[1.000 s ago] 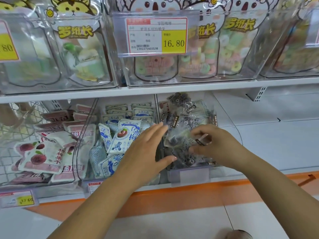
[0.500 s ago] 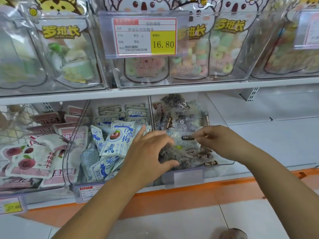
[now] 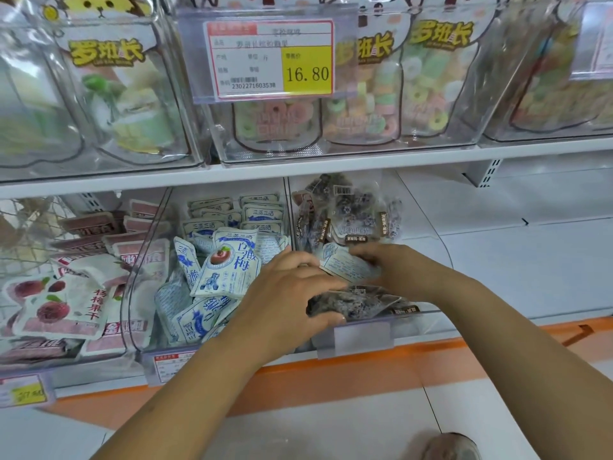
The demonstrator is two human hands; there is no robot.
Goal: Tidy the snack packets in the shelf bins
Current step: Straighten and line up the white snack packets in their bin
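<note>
Three clear bins stand side by side on the lower shelf. The right bin (image 3: 428,317) holds clear packets of dark snacks (image 3: 348,214). My left hand (image 3: 288,293) curls round a dark snack packet (image 3: 351,302) at the bin's front. My right hand (image 3: 394,268) pinches a white-and-blue packet (image 3: 345,265) lying back side up among the dark ones. The middle bin (image 3: 146,247) is filled with white-and-blue plum packets (image 3: 229,263), partly upright, partly tumbled. The left bin holds pink-and-white berry packets (image 3: 56,307).
The upper shelf edge (image 3: 298,167) hangs just above the bins, carrying clear bins of ring candy (image 3: 365,104) and a price tag (image 3: 270,58). Bare white shelf (image 3: 514,257) stretches right of the right bin. An orange strip (image 3: 365,373) runs along the shelf front.
Both hands have sunk deeper into the right bin. My right hand has taken a white-and-blue packet from among the dark ones, and my left hand has closed on a dark packet at the front.
</note>
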